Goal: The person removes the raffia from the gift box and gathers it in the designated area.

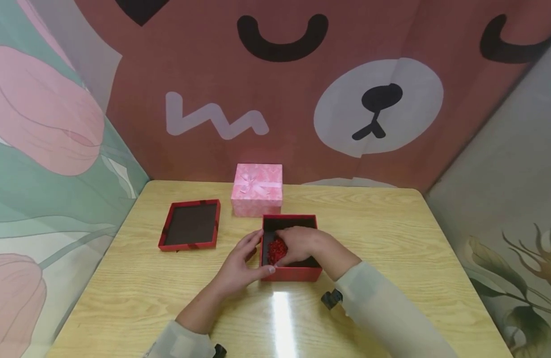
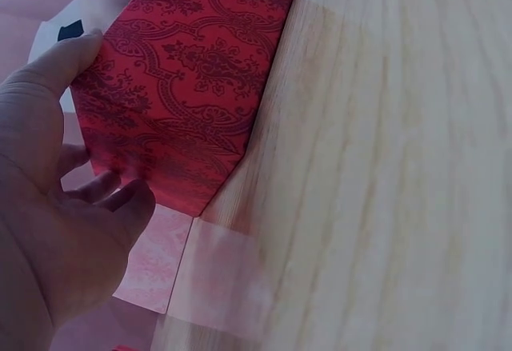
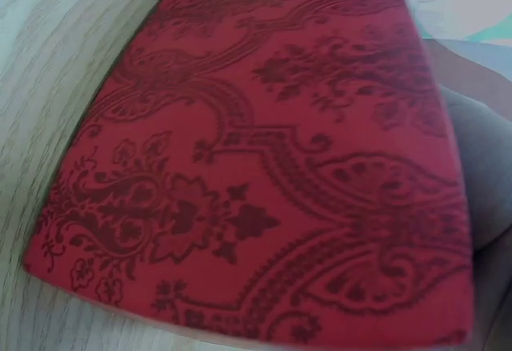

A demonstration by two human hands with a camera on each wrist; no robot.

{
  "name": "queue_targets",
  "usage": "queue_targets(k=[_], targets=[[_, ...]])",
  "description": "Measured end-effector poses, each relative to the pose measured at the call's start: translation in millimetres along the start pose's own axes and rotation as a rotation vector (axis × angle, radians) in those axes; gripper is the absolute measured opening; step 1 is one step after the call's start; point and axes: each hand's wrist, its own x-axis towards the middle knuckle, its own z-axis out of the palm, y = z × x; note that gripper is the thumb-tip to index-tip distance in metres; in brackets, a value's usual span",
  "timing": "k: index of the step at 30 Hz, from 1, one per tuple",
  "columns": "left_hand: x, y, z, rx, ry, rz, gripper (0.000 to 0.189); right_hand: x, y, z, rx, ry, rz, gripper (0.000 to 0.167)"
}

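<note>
A red gift box (image 1: pixel 298 273) with a dark floral pattern and dark inside stands uncovered on the table. My left hand (image 1: pixel 239 266) holds it at the left: the thumb lies at the front rim, the fingers along the left wall. In the left wrist view, the left hand (image 2: pixel 68 191) is beside the patterned box (image 2: pixel 192 63), its fingers bent. Inside the box, my right hand (image 1: pixel 300 243) grips a bumpy bright red cluster (image 1: pixel 277 250), thumb in front and fingers behind. The patterned box wall (image 3: pixel 264 167) fills most of the right wrist view and hides that hand's fingers.
A square red-rimmed lid (image 1: pixel 190 223) lies inside up at the left. Behind the box is a pink gift box (image 1: pixel 257 189) with a ribbon bow. The wooden table (image 1: pixel 369 223) ends at a wall printed with a bear (image 1: pixel 213 64).
</note>
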Motion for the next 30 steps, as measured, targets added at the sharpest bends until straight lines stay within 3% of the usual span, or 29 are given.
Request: queue_targets(k=[7, 15, 30], targets=[[0.6, -0.9, 1.0, -0.022, 0.005, 0.022, 0.094, 8.9, 0, 3, 0.005, -0.048, 0.033, 0.101], [-1.2, 1.4, -1.5, 0.07, 0.007, -0.028, 0.095, 9.1, -1, 3, -0.039, -0.077, 0.057, 0.1], [-0.9, 1.4, -0.7, 0.088, 0.009, -0.045, 0.096, 7.5, 2, 11, 0.099, -0.096, -0.08, 0.082]])
